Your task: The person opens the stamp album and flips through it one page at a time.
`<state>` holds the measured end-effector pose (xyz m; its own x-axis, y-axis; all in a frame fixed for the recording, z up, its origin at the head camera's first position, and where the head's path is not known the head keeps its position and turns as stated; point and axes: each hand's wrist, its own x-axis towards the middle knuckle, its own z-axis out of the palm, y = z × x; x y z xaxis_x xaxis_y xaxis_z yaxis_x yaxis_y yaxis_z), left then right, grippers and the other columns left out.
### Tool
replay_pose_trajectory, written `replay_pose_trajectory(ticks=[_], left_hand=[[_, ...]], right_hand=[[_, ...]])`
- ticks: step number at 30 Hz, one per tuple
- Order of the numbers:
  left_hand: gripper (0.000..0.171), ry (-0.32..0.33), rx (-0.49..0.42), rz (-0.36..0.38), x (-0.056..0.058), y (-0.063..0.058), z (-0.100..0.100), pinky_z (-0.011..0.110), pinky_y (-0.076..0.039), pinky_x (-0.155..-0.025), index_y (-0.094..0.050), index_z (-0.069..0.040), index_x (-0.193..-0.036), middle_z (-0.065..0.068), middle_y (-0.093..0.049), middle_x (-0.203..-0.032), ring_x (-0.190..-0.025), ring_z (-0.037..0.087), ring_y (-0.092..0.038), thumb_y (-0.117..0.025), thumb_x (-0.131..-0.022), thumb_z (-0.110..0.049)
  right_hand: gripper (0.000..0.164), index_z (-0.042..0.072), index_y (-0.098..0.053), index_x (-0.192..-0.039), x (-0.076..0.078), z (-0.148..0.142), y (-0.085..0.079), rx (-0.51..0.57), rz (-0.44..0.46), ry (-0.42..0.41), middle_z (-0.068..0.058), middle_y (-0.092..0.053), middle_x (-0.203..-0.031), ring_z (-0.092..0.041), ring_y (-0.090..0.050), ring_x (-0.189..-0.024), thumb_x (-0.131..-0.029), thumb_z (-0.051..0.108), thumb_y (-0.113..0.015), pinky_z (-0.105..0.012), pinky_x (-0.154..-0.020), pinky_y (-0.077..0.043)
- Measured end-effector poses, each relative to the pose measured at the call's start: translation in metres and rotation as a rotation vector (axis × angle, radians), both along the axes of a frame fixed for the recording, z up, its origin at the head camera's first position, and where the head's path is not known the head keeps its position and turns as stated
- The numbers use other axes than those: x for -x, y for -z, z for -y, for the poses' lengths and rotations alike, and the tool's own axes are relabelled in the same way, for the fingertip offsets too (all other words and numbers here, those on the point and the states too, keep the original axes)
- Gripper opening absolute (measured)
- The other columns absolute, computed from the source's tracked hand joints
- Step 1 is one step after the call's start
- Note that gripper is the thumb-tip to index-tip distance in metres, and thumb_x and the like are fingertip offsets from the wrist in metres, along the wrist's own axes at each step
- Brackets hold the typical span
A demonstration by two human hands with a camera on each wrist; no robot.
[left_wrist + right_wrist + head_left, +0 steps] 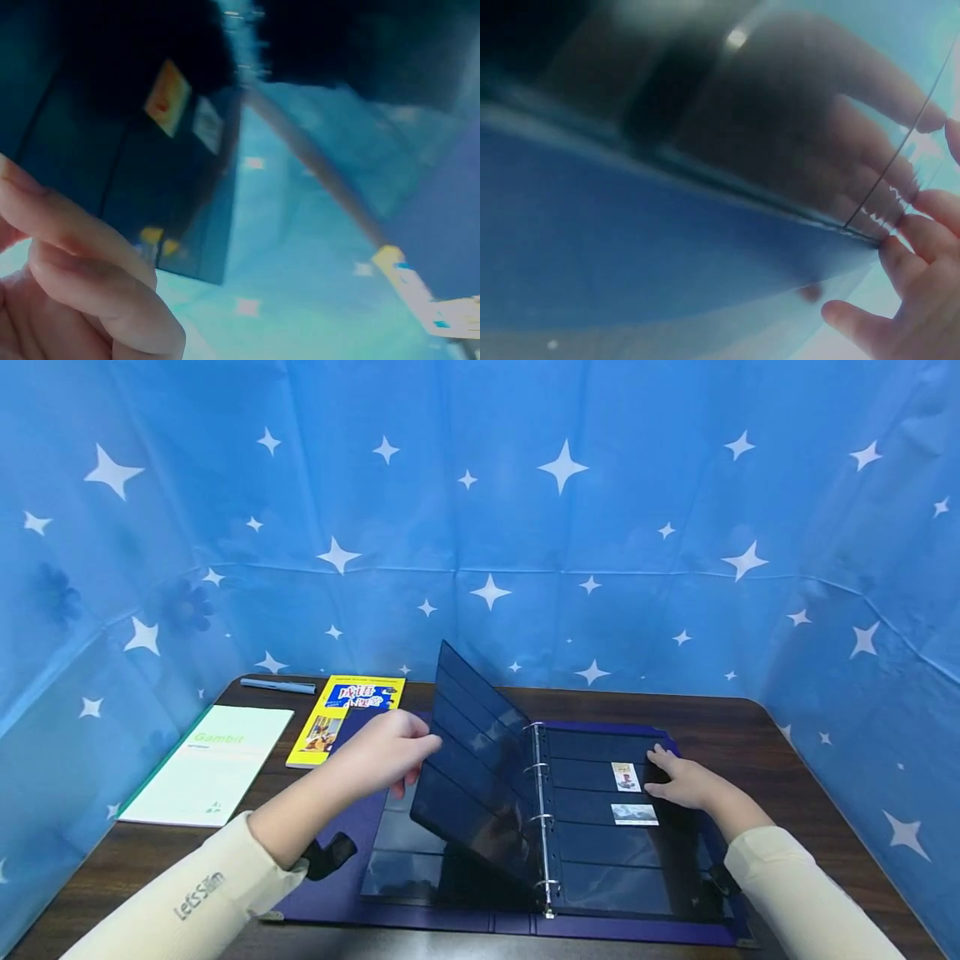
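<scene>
A purple ring-binder stamp album (322, 881) lies spread on the table. My left hand (386, 752) pinches the outer edge of a black album page (480, 768), which stands tilted up from the metal rings (542, 818). In the left wrist view that page carries an orange stamp (167, 99) and a pale stamp (208, 125). My right hand (686, 781) rests with spread fingers on the right page's outer side, fingertips on the glossy surface in the right wrist view. Near them, the right page holds a colourful stamp (626, 777) and a grey landscape stamp (634, 814).
A yellow booklet (315, 735) lies behind the album's left cover, which partly overlaps it. Farther left are a pale green notebook (210, 764) and a blue pen (279, 686) on the dark wooden table (720, 718). Behind hangs a blue star-patterned curtain (517, 510).
</scene>
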<state>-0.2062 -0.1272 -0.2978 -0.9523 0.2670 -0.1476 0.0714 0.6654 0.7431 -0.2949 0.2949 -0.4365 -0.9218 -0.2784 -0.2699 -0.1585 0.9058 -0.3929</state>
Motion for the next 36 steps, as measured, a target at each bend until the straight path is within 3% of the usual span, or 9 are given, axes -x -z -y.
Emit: replay_pose_trajectory(ticks=[8,15,20,23,26,28,30,33,36], left_hand=[[0.037,-0.069,0.114,0.064,-0.005,0.047,0.043,0.023,-0.037,-0.037,-0.053,-0.005,-0.062,0.008,-0.055,-0.052,-0.04,0.019,-0.056,-0.052,-0.095,-0.02],[0.035,-0.091,0.407,0.096,-0.005,0.099,0.056,0.027,-0.039,-0.04,-0.055,-0.008,-0.067,0.004,-0.056,-0.054,-0.041,0.015,-0.057,-0.055,-0.095,-0.029],[0.043,-0.065,0.608,0.111,-0.007,0.121,0.057,0.035,-0.041,-0.045,-0.054,-0.009,-0.063,0.003,-0.056,-0.052,-0.04,0.015,-0.056,-0.054,-0.094,-0.038],[0.041,-0.057,0.702,0.022,-0.007,0.122,0.056,0.038,-0.041,-0.047,-0.054,-0.012,-0.061,0.0,-0.051,-0.052,-0.045,0.015,-0.052,-0.059,-0.091,-0.038],[0.037,-0.048,0.761,-0.154,-0.005,0.117,0.052,0.04,-0.043,-0.049,-0.057,-0.009,-0.071,0.002,-0.05,-0.061,-0.057,0.02,-0.051,-0.069,-0.082,-0.043],[0.049,0.002,0.769,-0.255,-0.004,0.114,0.048,0.044,-0.047,-0.056,-0.06,-0.005,-0.088,0.007,-0.057,-0.078,-0.073,0.025,-0.055,-0.073,-0.074,-0.051],[0.079,0.104,0.736,-0.281,-0.006,0.114,0.044,0.051,-0.048,-0.07,-0.056,-0.002,-0.113,0.017,-0.057,-0.106,-0.099,0.034,-0.053,-0.075,-0.064,-0.061],[0.11,0.291,0.633,-0.167,-0.011,0.115,0.037,0.062,-0.036,-0.09,-0.042,-0.007,-0.139,0.024,-0.035,-0.141,-0.128,0.042,-0.031,-0.075,-0.053,-0.066],[0.119,0.39,0.571,-0.046,-0.016,0.115,0.035,0.065,-0.026,-0.096,-0.034,-0.014,-0.146,0.022,-0.017,-0.151,-0.136,0.042,-0.015,-0.08,-0.047,-0.061]], right_hand=[[0.083,-0.009,-0.022,-0.144,0.001,-0.003,-0.002,0.048,0.026,-0.017,-0.031,-0.009,-0.149,-0.049,-0.008,-0.134,-0.088,0.037,-0.063,-0.063,-0.102,-0.015],[0.105,-0.006,-0.018,-0.145,0.001,-0.007,-0.009,0.069,0.108,-0.037,-0.031,-0.005,-0.15,-0.053,-0.008,-0.133,-0.074,0.041,-0.077,-0.066,-0.1,-0.014],[0.115,-0.004,-0.023,-0.144,0.005,-0.006,-0.015,0.0,0.112,-0.051,-0.03,-0.011,-0.149,-0.054,-0.014,-0.131,-0.059,0.036,-0.088,-0.071,-0.097,-0.005],[0.109,-0.003,-0.035,-0.14,0.01,-0.006,-0.019,-0.064,0.015,-0.066,-0.03,-0.028,-0.143,-0.052,-0.025,-0.127,-0.055,0.038,-0.089,-0.071,-0.096,-0.011],[0.11,-0.004,-0.039,-0.137,0.016,-0.006,-0.021,-0.097,-0.075,-0.077,-0.031,-0.036,-0.138,-0.05,-0.029,-0.123,-0.052,0.044,-0.089,-0.07,-0.094,-0.018],[0.118,-0.006,-0.034,-0.139,0.021,-0.006,-0.02,-0.09,-0.09,-0.082,-0.032,-0.033,-0.139,-0.05,-0.026,-0.124,-0.049,0.047,-0.089,-0.069,-0.094,-0.02],[0.127,-0.008,-0.027,-0.141,0.022,-0.006,-0.018,-0.076,-0.069,-0.086,-0.034,-0.026,-0.142,-0.052,-0.022,-0.126,-0.047,0.049,-0.089,-0.069,-0.095,-0.02],[0.133,-0.01,-0.022,-0.142,0.023,-0.007,-0.012,-0.056,-0.023,-0.091,-0.035,-0.02,-0.143,-0.053,-0.018,-0.128,-0.044,0.05,-0.09,-0.066,-0.098,-0.02],[0.136,-0.01,-0.02,-0.142,0.025,-0.009,-0.007,-0.059,-0.011,-0.094,-0.035,-0.016,-0.145,-0.053,-0.015,-0.13,-0.043,0.052,-0.089,-0.064,-0.1,-0.019]])
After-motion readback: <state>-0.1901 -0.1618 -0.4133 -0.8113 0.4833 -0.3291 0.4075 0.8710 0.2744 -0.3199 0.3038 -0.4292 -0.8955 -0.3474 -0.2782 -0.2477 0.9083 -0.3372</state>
